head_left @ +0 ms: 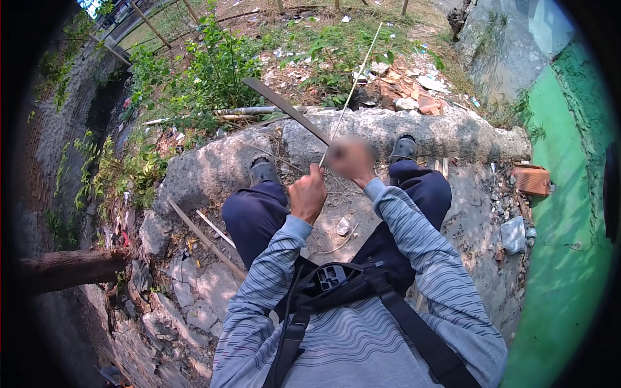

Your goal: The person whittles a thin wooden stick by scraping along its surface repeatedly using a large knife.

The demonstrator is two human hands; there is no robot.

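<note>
My left hand (307,196) is closed around the lower end of a long, thin, pale stick (357,81), which slants up and away to the right. My right hand (353,159), partly smeared in the picture, appears wrapped round the grip of a machete (284,107). Its long dark blade points to the far left and crosses the stick just above my left hand. The machete's handle is hidden by the hand and the blur. Both hands are close together between my knees.
A rough stone ledge (446,132) runs across in front of my dark shoes. Two cut sticks (206,238) lie by my left leg. An orange brick (532,179) sits near the green wall (563,149). A log (74,270) juts in from the left; bushes (217,77) and rubble lie beyond.
</note>
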